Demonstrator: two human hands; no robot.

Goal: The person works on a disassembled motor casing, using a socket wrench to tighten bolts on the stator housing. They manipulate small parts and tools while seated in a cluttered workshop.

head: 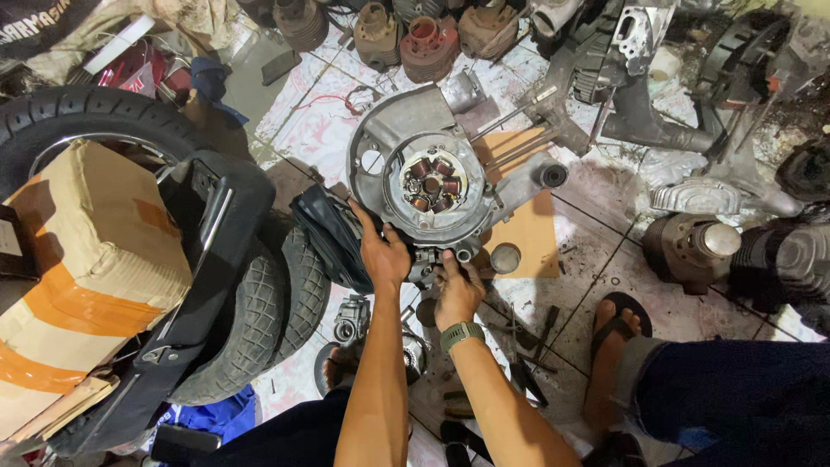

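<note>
Head-cam view down at a tiled workshop floor. Grey engine case (415,138) w/ copper stator coils (431,184) lies at centre on cardboard (529,232). Left hand (383,253) grips its lower rim; right hand (456,292), w/ wristwatch (462,335), pinches a small fitting beneath. Tyres (259,320) sit left.

The engine casing (406,130) is cast in dull grey metal, copper coils (430,182) gleam inside, and matt black rubber forms the ribbed tyre (259,320).
</note>
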